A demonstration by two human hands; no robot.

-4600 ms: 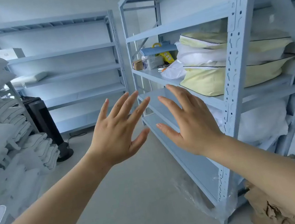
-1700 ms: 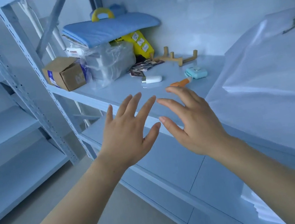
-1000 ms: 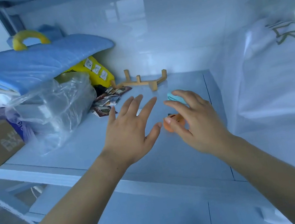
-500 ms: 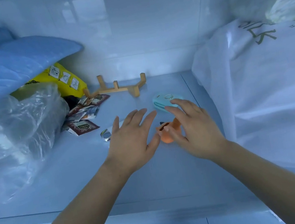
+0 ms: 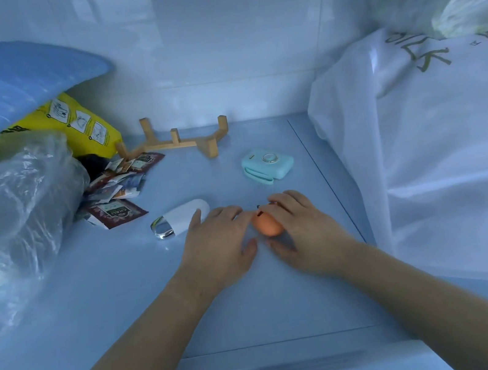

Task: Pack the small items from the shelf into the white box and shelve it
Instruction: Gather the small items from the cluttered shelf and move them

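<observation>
At the left we see a crumpled clear plastic bag (image 5: 6, 198) lying below a blue padded mat (image 5: 3, 86) with a yellow printed pouch (image 5: 77, 122) behind it, and at the right a large white bagged bundle (image 5: 443, 151) against the glossy wall (image 5: 228, 42).

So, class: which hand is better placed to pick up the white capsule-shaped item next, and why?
Left. The left hand lies beside the white capsule-shaped item, one finger at its end; the right hand is busy, fingers curled on the orange item, farther off.
</observation>
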